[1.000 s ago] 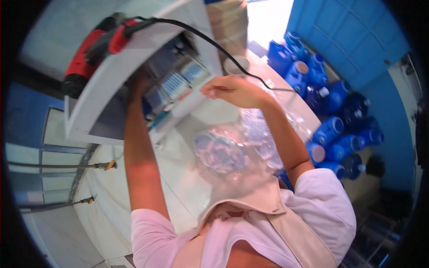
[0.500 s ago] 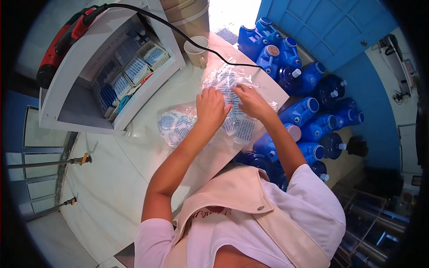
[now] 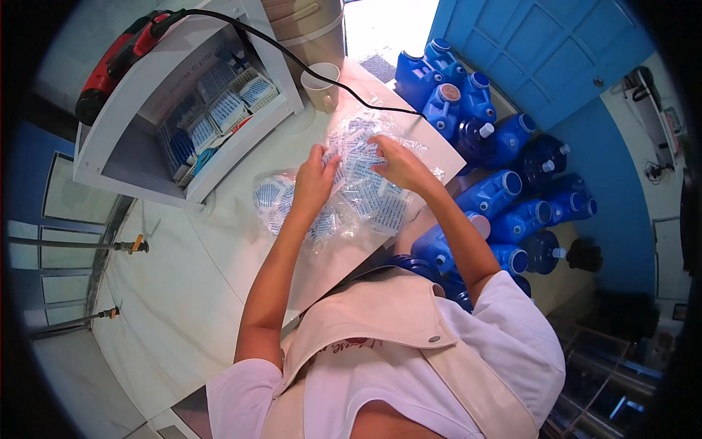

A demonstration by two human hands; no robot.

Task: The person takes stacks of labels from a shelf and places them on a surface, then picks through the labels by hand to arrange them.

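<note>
On the white table's corner lies a clear plastic bag (image 3: 355, 121) with several white packets (image 3: 384, 208) printed in blue. My left hand (image 3: 314, 183) is closed on the bag's crinkled film, at its left side. Over the packets, my right hand (image 3: 404, 164) bends inward with thumb and forefinger apart, touching the bag's contents; its lower fingers are partly hidden. Another clear bag (image 3: 274, 196) of similar packets sits beside my left wrist and runs under my left forearm.
A grey-white open cabinet (image 3: 139, 172) holds baskets of packets; a red-and-black tool (image 3: 121, 69) lies on top. Its black cable (image 3: 296, 58) crosses above the table past a white mug (image 3: 320, 88). Several blue water jugs (image 3: 490, 192) crowd the floor at right, near a blue door (image 3: 541, 51).
My left hand has moved left and slightly down, drawing the bag's film with it. My right hand has shifted slightly left and down. More packets show between the hands.
</note>
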